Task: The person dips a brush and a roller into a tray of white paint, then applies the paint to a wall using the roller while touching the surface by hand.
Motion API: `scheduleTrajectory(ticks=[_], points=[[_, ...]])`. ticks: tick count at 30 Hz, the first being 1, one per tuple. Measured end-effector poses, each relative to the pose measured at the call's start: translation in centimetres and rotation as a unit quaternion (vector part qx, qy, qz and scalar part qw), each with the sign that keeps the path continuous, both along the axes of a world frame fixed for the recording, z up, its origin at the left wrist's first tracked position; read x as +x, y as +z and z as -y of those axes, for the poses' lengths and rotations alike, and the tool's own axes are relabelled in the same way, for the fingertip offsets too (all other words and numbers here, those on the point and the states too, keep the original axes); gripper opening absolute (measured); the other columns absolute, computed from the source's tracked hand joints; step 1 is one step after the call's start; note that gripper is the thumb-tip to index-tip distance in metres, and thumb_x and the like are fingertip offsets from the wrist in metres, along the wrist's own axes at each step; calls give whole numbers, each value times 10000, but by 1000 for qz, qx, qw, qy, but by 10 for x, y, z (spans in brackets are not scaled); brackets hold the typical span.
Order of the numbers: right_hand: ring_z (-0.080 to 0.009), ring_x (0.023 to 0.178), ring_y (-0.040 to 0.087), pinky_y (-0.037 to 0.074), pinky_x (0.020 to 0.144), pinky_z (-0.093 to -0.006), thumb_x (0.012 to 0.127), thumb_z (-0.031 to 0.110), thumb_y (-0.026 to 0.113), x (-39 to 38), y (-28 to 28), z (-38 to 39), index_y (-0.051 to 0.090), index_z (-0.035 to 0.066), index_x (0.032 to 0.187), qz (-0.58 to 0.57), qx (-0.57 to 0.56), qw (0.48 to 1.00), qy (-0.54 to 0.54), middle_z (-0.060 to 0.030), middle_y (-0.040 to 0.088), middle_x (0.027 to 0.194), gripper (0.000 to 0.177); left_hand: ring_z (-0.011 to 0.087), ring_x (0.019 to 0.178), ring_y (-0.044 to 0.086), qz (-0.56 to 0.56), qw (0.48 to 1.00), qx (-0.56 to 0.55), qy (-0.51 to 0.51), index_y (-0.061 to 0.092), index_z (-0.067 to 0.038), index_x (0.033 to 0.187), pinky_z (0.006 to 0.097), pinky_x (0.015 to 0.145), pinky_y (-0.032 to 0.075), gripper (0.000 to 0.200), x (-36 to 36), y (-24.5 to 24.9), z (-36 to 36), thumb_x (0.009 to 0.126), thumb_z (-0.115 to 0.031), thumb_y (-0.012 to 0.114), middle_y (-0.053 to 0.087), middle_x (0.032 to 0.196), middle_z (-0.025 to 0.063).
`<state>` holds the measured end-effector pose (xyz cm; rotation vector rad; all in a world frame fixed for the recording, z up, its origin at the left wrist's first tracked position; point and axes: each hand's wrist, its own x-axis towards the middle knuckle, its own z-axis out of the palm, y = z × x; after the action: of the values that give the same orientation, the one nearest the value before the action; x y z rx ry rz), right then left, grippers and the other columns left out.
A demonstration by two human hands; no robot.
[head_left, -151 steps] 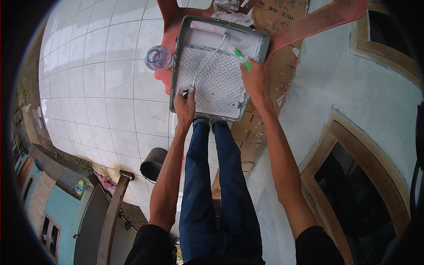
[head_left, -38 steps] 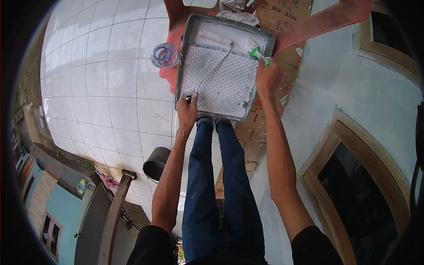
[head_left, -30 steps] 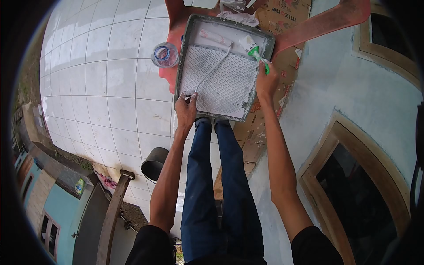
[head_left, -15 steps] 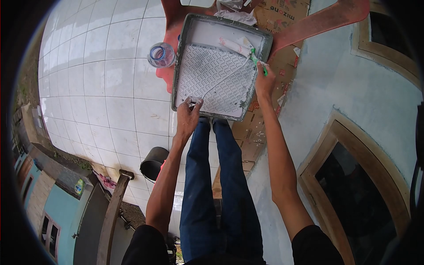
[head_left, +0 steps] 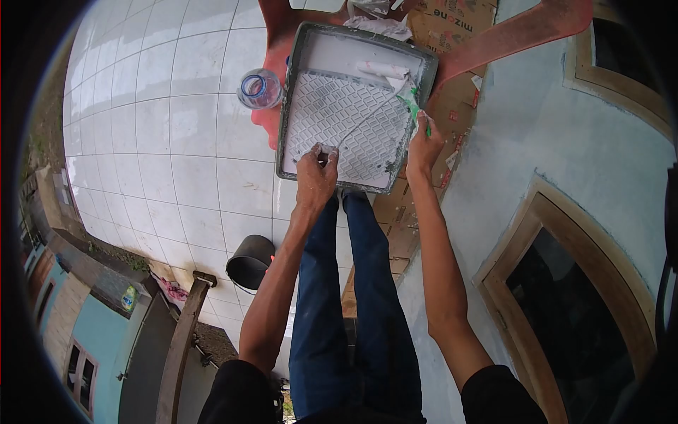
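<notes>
My left hand (head_left: 316, 173) is closed on the handle end of a small paint roller, over the lower left of the paint tray (head_left: 282, 141). From that hand a thin metal rod slants up across the ridged slope to the white roller sleeve (head_left: 381, 68), which lies at the paint's edge. My right hand (head_left: 425, 145), at the tray's right rim, is closed around the green handle of a paintbrush (head_left: 408, 95). The brush's paint-covered bristles are up against the right end of the sleeve. White paint fills the far end of the tray, and some coats my left fingers.
The tray rests on a red plastic chair (head_left: 515, 53). A clear plastic bottle (head_left: 259, 90) stands left of it. Below are white floor tiles (head_left: 191, 127), a black bucket (head_left: 251, 261) and flattened cardboard (head_left: 395, 212). A painted wall with a wood-framed window (head_left: 537, 205) runs along the right.
My left hand has moved right and slightly up, shifting the roller sleeve to the right and levelling it. The brush has turned, and its bristles now sit lower, by the sleeve's right end.
</notes>
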<state>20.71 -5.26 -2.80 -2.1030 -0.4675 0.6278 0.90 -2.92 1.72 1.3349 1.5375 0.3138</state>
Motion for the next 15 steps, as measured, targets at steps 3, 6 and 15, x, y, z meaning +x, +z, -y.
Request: scheduleTrajectory(ticks=[3,6,15], points=[[-268,859,605,441,784,-332,922,249,511,-4,-10,12,608,-76,1031,-81,3,995,-60,-200,649,955,357,184,564,573,5,999,42,9,594,107,841,328,547,437,274,6,-7,2,866,-165,563,603,643,167],[-234,869,594,433,808,-322,929,264,502,-10,-11,14,603,-74,1044,-109,21,991,-74,-168,647,974,371,190,559,573,-11,999,40,-6,581,112,824,334,542,435,267,9,-2,1,865,-151,560,603,639,176],[-113,638,493,378,476,-263,938,333,485,-16,-1,-3,575,13,1136,-205,31,968,-142,-61,606,875,387,183,545,551,-23,1000,4,10,570,122,836,334,544,427,248,1,17,8,870,-123,555,599,632,181]])
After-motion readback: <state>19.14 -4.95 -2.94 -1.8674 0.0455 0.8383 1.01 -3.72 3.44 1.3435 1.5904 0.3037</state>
